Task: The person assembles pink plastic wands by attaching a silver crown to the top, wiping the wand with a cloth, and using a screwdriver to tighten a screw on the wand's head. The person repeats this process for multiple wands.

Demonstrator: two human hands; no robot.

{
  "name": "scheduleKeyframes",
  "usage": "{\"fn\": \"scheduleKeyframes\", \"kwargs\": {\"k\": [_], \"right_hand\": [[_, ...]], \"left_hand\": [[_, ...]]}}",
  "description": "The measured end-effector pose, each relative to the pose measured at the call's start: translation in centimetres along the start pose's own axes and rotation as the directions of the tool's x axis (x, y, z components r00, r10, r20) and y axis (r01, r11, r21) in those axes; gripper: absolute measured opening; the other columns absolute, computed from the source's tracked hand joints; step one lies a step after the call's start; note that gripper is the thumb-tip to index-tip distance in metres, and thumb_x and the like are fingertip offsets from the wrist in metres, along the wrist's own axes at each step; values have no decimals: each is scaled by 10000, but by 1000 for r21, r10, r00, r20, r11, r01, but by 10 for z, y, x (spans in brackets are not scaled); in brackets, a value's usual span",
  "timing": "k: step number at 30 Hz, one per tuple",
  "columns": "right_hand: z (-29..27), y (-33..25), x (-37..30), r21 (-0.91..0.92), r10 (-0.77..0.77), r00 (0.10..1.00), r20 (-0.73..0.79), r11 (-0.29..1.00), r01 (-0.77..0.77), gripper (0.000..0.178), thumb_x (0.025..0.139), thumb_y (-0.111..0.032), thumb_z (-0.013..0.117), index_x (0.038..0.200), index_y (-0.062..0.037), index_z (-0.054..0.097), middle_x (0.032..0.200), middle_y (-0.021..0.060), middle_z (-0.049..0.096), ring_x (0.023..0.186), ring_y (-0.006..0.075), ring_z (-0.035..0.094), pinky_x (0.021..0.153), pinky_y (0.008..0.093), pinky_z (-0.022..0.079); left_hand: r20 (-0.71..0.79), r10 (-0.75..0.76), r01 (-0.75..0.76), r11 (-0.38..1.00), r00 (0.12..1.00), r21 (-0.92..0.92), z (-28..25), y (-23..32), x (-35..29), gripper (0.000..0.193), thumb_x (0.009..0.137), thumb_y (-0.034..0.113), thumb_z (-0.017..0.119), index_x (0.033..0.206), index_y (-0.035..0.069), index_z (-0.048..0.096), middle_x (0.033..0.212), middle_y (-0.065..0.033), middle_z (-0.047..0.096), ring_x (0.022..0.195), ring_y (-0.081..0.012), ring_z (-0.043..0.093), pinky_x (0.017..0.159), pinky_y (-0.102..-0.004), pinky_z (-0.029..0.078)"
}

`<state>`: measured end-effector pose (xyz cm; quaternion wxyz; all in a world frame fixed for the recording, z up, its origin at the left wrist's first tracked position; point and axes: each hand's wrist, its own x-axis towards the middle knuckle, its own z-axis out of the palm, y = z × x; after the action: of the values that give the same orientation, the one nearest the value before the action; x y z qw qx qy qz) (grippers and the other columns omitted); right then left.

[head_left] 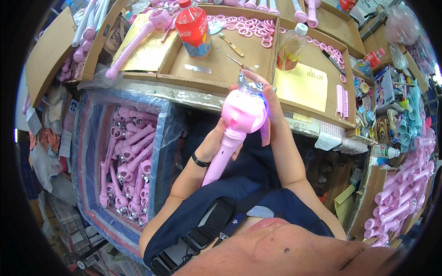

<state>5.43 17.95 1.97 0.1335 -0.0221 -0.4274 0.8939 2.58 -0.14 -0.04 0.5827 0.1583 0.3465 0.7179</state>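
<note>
A pink light stick point(234, 135) with a glowing round head and a silver crown on top is held upright, slightly tilted, in front of my body. My left hand point(212, 143), with a black band on its wrist, wraps around the neck of its handle just below the head. Around the crown and the right side of the head curl the fingers of my right hand point(272, 103). Violet light falls on those fingers, and part of their grip is hidden behind the crown.
An open cardboard tray point(221, 76) holds pink rings point(248, 26), a brush and a red-capped bottle point(192, 30). A second bottle point(291, 48) stands by yellow paper point(304, 87). Lower left, a lined bin point(161, 138) holds many light sticks; pink handles point(400, 193) pile up at right.
</note>
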Motion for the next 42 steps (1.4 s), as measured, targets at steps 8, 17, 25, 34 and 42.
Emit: {"fn": "scheduleKeyframes", "kwargs": {"k": [8,17,25,34,42], "right_hand": [[-2,1,-22,-59,-78,994,-75,996,74,841,775,-601,619,1290,30,410,1119,162,588,1022,213,579,883,310,464],[14,-15,-47,-276,-283,953,-107,930,244,1158,590,-676,716,1358,74,279,1057,220,616,978,276,632,866,366,510],[36,-17,-56,-201,-337,941,-27,924,325,1142,670,-546,758,1431,31,132,1196,180,528,1099,214,550,924,309,432],[36,-12,-60,-98,-271,957,-101,960,262,1120,688,-724,594,1407,46,214,1221,176,533,1135,215,520,980,329,389],[46,28,-35,-853,-874,471,120,152,500,663,955,-385,431,1393,66,220,1424,214,286,1339,364,262,1082,468,212]], "left_hand": [[-55,154,-141,972,987,187,8,5,-2,550,935,501,421,1241,45,396,844,-98,589,650,-152,588,576,-251,485],[57,437,-376,691,898,617,30,13,-19,829,872,442,589,1403,-10,139,1377,-160,318,1261,-210,341,1046,-348,275],[57,486,-438,723,872,535,26,4,-21,898,823,474,639,1429,43,136,1445,-158,247,1310,-237,308,1064,-372,270],[48,175,-181,939,983,292,13,15,-23,994,761,685,519,1409,39,131,1259,-159,437,874,-191,571,660,-305,498],[0,625,-418,523,781,743,1,10,10,696,951,505,366,1366,-43,257,1308,-152,417,1194,-196,422,1011,-311,323]]}}
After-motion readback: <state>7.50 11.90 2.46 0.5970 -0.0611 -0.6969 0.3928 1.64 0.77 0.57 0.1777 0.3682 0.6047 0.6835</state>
